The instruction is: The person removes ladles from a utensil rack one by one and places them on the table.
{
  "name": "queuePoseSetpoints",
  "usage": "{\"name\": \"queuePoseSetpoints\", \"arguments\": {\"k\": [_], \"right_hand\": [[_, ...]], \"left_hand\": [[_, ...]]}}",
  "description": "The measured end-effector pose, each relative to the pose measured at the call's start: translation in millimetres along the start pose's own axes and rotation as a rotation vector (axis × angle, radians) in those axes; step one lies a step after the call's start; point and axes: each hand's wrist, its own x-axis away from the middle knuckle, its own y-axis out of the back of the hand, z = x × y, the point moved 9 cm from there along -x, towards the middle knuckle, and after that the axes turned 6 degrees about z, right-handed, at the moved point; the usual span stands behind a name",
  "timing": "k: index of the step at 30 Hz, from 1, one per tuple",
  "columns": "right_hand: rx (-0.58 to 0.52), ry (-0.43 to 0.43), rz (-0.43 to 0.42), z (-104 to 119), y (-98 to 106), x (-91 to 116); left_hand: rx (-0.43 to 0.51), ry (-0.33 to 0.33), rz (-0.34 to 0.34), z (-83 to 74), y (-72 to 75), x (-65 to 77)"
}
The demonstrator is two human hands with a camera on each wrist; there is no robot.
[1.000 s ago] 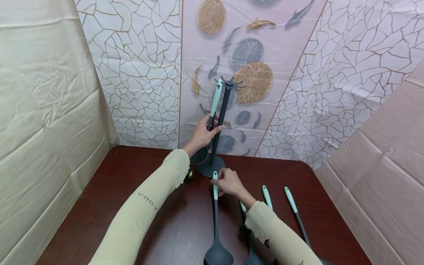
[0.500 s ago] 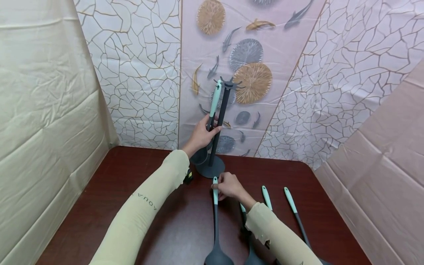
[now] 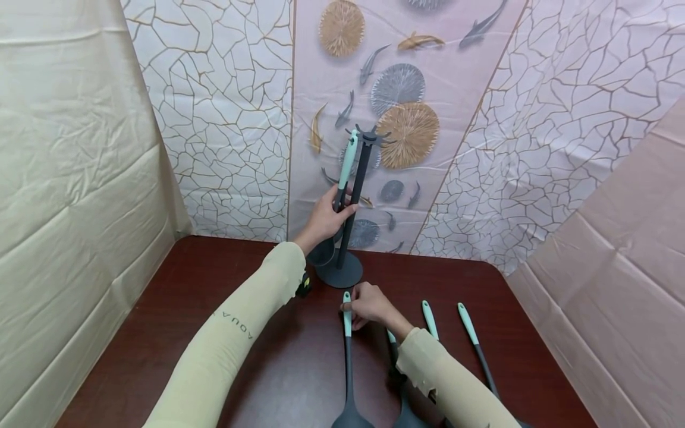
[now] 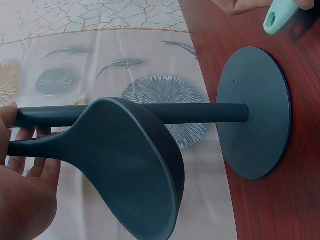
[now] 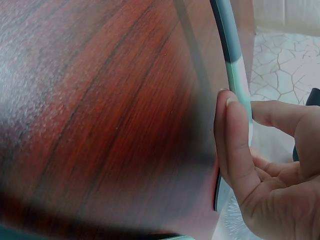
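My left hand (image 3: 326, 219) holds the dark pole of a utensil stand (image 3: 361, 166) together with the shaft of a ladle (image 3: 349, 159). That ladle's mint handle reaches up to the hooks at the stand's top. Its deep dark bowl hangs beside the pole in the left wrist view, over the round base (image 4: 255, 115). My right hand (image 3: 371, 306) pinches the mint handle of a spoon (image 3: 349, 359) between thumb and fingers, in front of the base. The spoon's wide dark head is cut off by the head view's lower edge.
To the right lie several more mint-handled utensils, among them one with a long dark shaft (image 3: 484, 362); my right forearm covers parts of them. Patterned cloth (image 3: 235, 119) hangs behind the brown table (image 3: 203, 309), and plain cloth flanks it.
The right hand has moved a little toward the person, drawing the spoon the same way, away from the stand's base. The left hand, ladle and stand have stayed put.
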Motion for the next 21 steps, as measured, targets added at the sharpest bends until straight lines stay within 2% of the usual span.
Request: {"name": "queuePoseSetpoints", "arguments": {"k": [21], "right_hand": [[0.019,-0.038,0.027,-8.5,-5.6,2.4]], "left_hand": [[0.001,0.0,0.005,-2.0,-0.3,0.1]]}}
